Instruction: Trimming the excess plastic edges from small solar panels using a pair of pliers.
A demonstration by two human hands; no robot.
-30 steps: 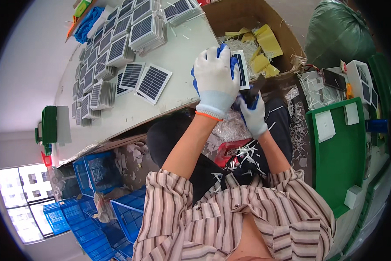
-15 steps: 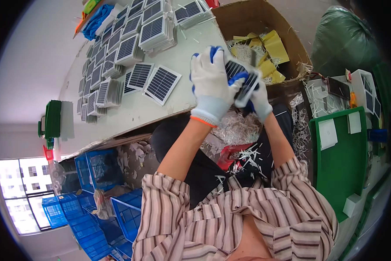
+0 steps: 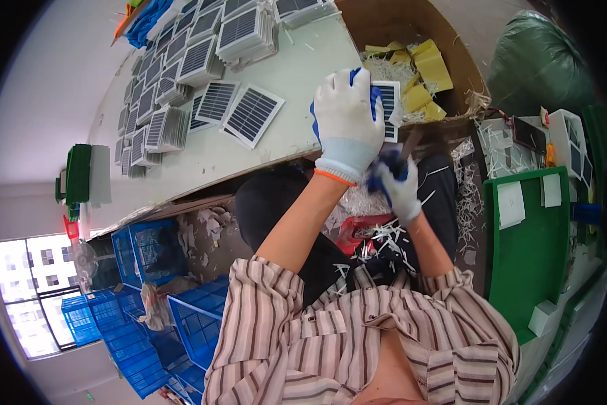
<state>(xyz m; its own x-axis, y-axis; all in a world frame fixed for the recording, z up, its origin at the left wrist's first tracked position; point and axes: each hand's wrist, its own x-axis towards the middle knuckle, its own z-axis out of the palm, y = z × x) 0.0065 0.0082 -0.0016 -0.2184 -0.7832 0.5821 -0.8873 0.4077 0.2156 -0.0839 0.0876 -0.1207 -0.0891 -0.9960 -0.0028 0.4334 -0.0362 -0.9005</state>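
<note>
- Shirt [image 3: 357, 358]: pale pinkish beige with dark brown stripes, small dark buttons, open neck
- At the shirt's sides: sleeves [image 3: 266, 290] pushed up, same stripes
- Beyond the shirt: left gloved hand [image 3: 349, 111], white knit, blue palm side, pale cuff [image 3: 347, 154] edged orange; right gloved hand [image 3: 399, 187], white and blue
- Next to the shirt: dark trousers [image 3: 269, 202]

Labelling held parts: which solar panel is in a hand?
The solar panel gripped by the left hand, in front of the cardboard box. Neither hand touches the other panels, such as the loose ones on the table.
</note>
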